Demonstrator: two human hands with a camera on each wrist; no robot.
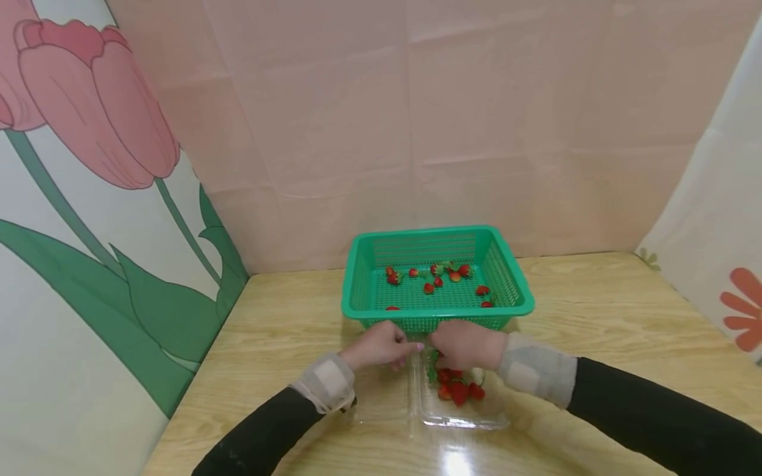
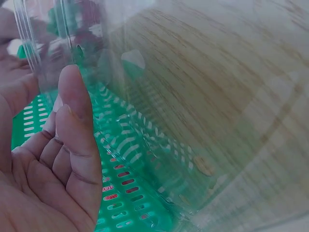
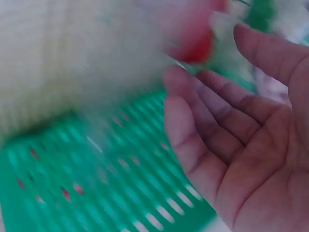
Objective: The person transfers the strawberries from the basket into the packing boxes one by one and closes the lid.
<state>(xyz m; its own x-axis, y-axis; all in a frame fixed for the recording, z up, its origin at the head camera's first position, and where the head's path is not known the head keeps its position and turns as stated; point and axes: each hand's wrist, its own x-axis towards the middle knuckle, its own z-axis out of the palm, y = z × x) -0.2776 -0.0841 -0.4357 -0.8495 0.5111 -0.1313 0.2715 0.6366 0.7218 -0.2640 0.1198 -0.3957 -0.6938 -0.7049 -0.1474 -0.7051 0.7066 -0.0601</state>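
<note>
A clear plastic clamshell box (image 1: 440, 420) lies opened flat on the table, its lid on the left. Several red strawberries (image 1: 460, 393) with green leaves are gathered in its right half. My left hand (image 1: 381, 347) is at the far end of the hinge, thumb stretched to the right; in the left wrist view its loosely bent fingers (image 2: 75, 99) are by the clear plastic. Over the strawberries' far end hovers my right hand (image 1: 467, 345). Its thumb and bent fingers (image 3: 181, 123) stand apart in the right wrist view, near a blurred strawberry (image 3: 198, 48).
Just beyond the box stands a green perforated basket (image 1: 437, 313) with several strawberries scattered inside. The wooden table (image 1: 286, 311) meets a pink cloth backdrop (image 1: 321, 132) behind it. Printed flower panels flank both sides.
</note>
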